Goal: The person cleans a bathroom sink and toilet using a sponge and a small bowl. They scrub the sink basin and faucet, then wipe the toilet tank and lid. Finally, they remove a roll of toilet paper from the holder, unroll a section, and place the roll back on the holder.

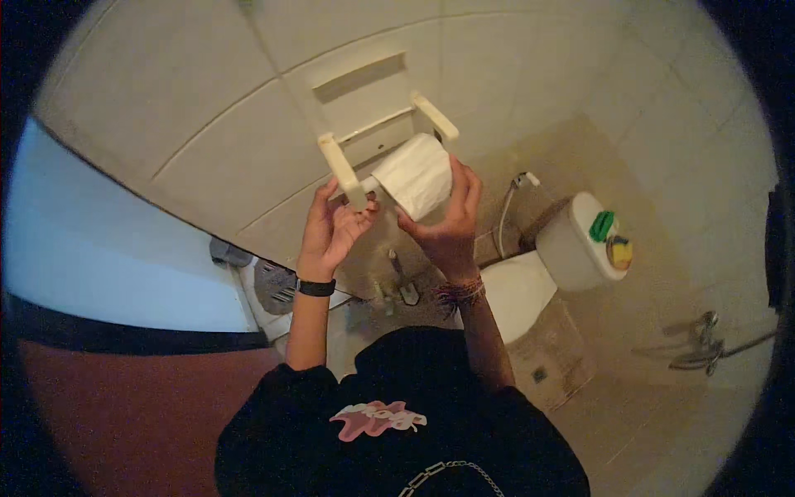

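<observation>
A white toilet paper roll (418, 178) sits tilted between the two arms of a cream toilet paper holder (344, 170) on the tiled wall. My right hand (451, 228) grips the roll at its right side and underneath, thumb below and fingers along the end. A pale spindle (371, 184) juts from the roll's left end toward the holder's left arm. Around the lower end of that arm my left hand (333, 232) has its thumb and fingertips closed. The roll's right end stands apart from the holder's right arm.
Below right is a white toilet (517, 290) with a green brush or scrubber (603, 225) and a yellow sponge (619, 253) on its tank. A hand sprayer (526, 178) hangs on the wall by the tank. A tap fitting (706, 344) with a hose is at far right.
</observation>
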Demonstrator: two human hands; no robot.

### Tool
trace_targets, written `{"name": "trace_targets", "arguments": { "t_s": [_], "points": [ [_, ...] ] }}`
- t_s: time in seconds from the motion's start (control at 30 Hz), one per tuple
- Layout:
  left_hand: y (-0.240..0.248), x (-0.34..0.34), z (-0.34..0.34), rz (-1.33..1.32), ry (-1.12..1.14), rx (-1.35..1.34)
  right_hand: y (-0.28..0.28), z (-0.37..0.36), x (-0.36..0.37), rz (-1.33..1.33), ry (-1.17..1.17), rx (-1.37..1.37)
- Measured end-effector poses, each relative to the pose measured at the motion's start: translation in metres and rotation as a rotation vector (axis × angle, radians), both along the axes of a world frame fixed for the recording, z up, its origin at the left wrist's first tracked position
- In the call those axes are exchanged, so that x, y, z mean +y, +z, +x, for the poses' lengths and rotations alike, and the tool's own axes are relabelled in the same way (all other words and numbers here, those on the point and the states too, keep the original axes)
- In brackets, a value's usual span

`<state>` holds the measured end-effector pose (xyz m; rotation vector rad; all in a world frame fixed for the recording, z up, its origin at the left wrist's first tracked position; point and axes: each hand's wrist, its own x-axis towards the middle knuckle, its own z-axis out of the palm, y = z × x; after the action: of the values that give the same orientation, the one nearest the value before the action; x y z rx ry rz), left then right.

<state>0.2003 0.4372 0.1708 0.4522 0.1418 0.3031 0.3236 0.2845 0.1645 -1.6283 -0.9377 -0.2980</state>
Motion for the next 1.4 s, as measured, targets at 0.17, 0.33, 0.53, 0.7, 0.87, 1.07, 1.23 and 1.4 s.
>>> {"name": "trace_targets", "arguments": {
  "t_s": [0.17, 0.33, 0.53, 0.7, 0.87, 1.07, 1.23, 1.4],
  "points": [
    [-0.002, -0.007, 0.005, -0.091, -0.019, -0.080, -0.010, -0.001, 0.001, 0.010, 0.026, 0.080],
    [-0.020, -0.013, 0.011, -0.164, 0.071, -0.172, -0.017, 0.002, 0.002, 0.009, 0.065, 0.111],
    [-0.024, -0.022, 0.024, -0.304, 0.072, -0.339, -0.029, 0.008, 0.009, 0.055, 0.089, 0.109],
    [-0.029, -0.016, 0.020, -0.304, 0.117, -0.256, -0.032, 0.009, 0.009, 0.053, 0.073, 0.113],
    [-0.029, -0.012, 0.013, -0.276, 0.147, -0.145, -0.040, 0.009, 0.013, 0.040, 0.034, 0.096],
    [-0.034, -0.009, 0.015, -0.031, 0.097, -0.224, -0.041, 0.010, 0.024, -0.042, -0.153, -0.143],
    [-0.042, -0.005, 0.010, 0.192, 0.157, -0.136, -0.024, 0.013, 0.011, -0.070, -0.048, -0.243],
    [-0.057, -0.001, 0.010, 0.258, 0.249, -0.064, -0.021, 0.020, 0.006, -0.178, 0.064, -0.350]
  ]
}}
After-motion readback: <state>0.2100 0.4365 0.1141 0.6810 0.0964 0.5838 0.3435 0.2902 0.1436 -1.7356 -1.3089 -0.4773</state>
